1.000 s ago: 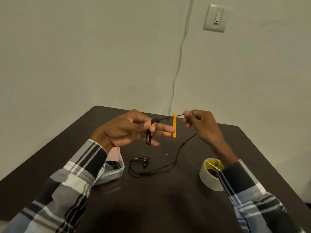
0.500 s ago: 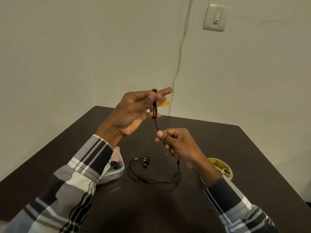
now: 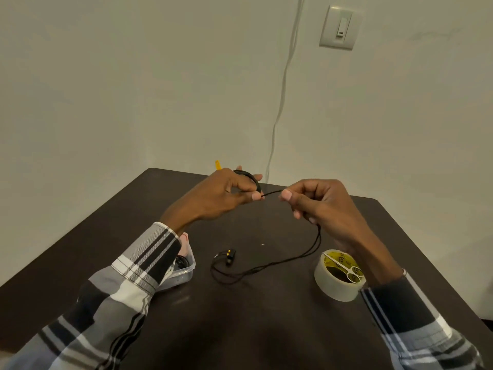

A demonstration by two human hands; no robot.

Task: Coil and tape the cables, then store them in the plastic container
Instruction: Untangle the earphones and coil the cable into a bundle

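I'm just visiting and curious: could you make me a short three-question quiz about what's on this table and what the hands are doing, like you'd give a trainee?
1. True or false: the small scissors lie on top of the tape roll.
2. Which hand has the black cable looped round its fingers?
   A. left hand
   B. right hand
   C. neither
3. Fill in: the earbuds at the cable's loose end lie on the ____.

Key
1. True.
2. A; the right hand only pinches the strand stretched between the hands.
3. Table, between the plastic container and the tape roll.
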